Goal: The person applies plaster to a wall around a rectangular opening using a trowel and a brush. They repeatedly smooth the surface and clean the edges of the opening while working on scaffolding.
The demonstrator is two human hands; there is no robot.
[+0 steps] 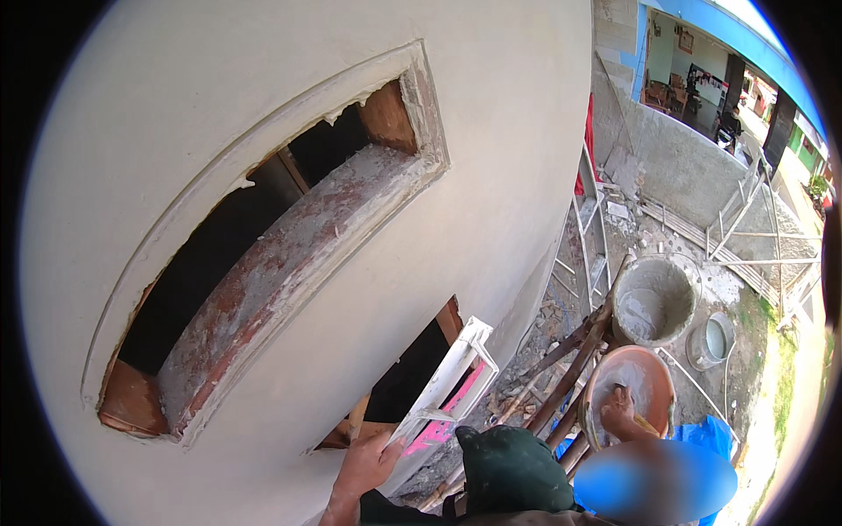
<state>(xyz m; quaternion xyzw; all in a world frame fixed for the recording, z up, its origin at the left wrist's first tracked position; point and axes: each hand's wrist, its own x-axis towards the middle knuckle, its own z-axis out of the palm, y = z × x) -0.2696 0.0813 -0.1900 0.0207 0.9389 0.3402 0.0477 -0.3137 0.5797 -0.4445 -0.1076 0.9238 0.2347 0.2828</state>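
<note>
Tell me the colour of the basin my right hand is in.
The basin is orange-brown, smeared with pale grey paste; the head view shows it best.

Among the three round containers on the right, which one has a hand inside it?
The orange-brown basin: the right hand reaches into it. The grey bucket and the small metal pail have no hand inside.

We note bright daylight, glare on the ground at right, and deep shadow inside the upper window opening. We find edges bent and one oval patch blurred.
</note>
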